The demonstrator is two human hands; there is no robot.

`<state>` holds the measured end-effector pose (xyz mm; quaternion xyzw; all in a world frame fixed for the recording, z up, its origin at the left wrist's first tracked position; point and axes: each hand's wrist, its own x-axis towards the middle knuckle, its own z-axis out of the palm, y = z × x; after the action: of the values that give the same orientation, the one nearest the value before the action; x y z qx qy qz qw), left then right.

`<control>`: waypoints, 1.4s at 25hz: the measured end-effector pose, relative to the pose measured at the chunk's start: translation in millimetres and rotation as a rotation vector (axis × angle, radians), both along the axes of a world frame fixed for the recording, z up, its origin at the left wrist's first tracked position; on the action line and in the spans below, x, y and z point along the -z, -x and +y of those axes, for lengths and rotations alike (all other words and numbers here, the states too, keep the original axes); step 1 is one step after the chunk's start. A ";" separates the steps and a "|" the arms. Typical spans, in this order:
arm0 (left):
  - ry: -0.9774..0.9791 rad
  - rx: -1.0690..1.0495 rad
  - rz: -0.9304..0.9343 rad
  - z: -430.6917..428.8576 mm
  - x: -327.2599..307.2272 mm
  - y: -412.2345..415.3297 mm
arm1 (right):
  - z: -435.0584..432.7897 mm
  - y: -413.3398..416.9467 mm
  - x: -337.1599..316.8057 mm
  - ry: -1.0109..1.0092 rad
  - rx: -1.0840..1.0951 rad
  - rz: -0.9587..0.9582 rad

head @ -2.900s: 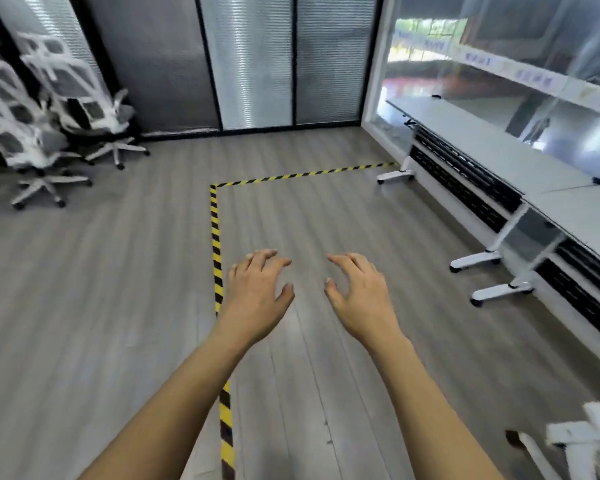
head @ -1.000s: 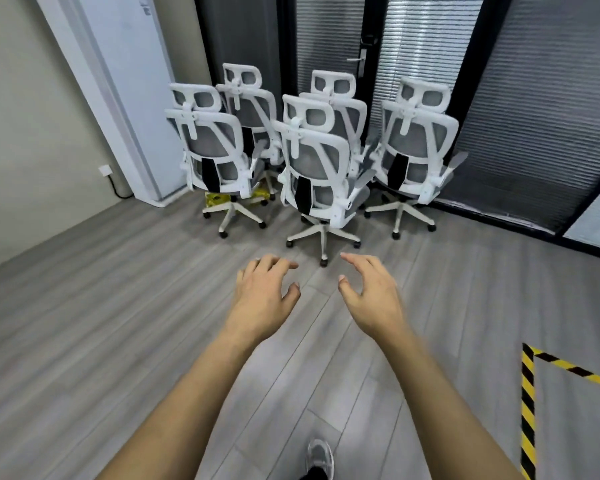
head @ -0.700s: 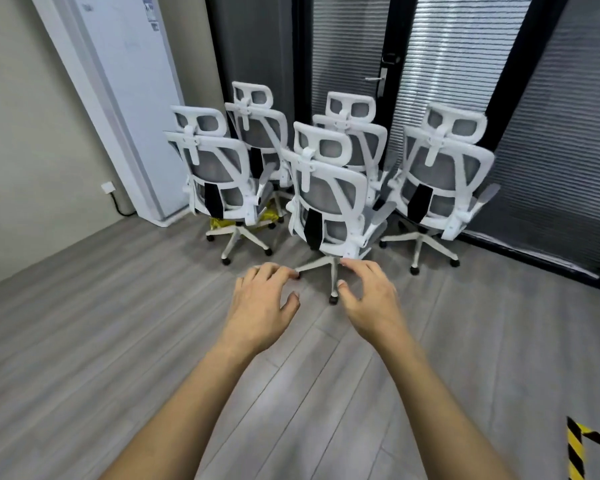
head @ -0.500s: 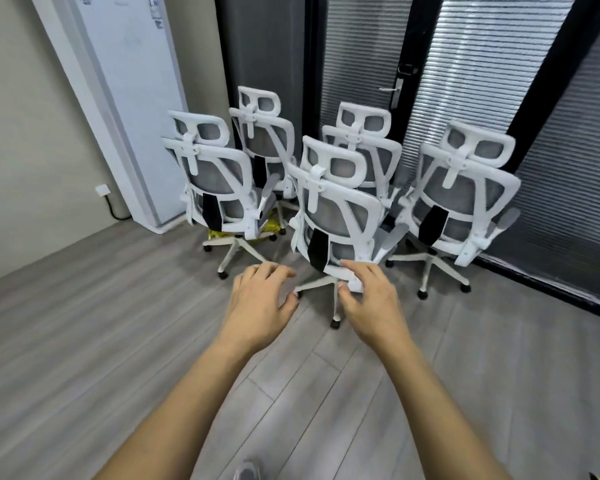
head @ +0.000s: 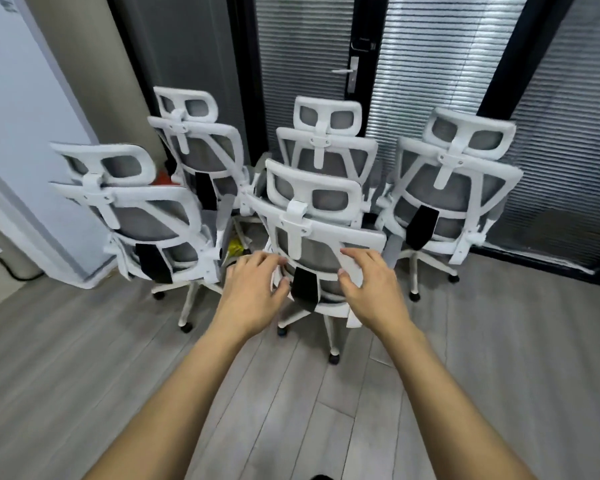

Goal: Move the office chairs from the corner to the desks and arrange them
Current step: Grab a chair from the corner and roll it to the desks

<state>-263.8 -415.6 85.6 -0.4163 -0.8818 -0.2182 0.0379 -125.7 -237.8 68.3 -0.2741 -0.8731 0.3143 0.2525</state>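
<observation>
Several white-framed office chairs with grey mesh backs stand bunched in the corner, backs toward me. The nearest chair is in the middle front, with one chair to its left, one to its right, and two behind it. My left hand is at the left edge of the nearest chair's backrest, fingers loosely spread. Over the right side of that backrest frame is my right hand, fingers relaxed and thumb out. Neither hand visibly grips the frame.
A tall white cabinet stands against the wall at the left. A dark-framed door with a handle and blinds are behind the chairs. Something yellow lies on the floor between the chairs. Grey wood floor spreads around me.
I turned from the desks to the corner and came close to the chairs. Both hands have reached forward to the nearest chair's backrest.
</observation>
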 end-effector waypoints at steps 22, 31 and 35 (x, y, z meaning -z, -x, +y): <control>0.158 0.354 -0.006 156.8 133.3 332.6 | 106.4 223.1 116.7 -0.070 0.527 -0.388; 0.035 0.711 -0.063 108.1 156.0 360.9 | -36.3 181.4 122.1 -0.127 0.803 -0.379; 0.084 0.874 -0.096 108.1 155.0 337.8 | -93.2 155.1 126.4 -0.168 0.972 -0.366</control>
<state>-601.6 -307.5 -69.4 -0.7406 -0.6319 -0.1967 -0.1159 -280.7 -331.0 -58.1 -0.6768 -0.6971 0.0370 0.2337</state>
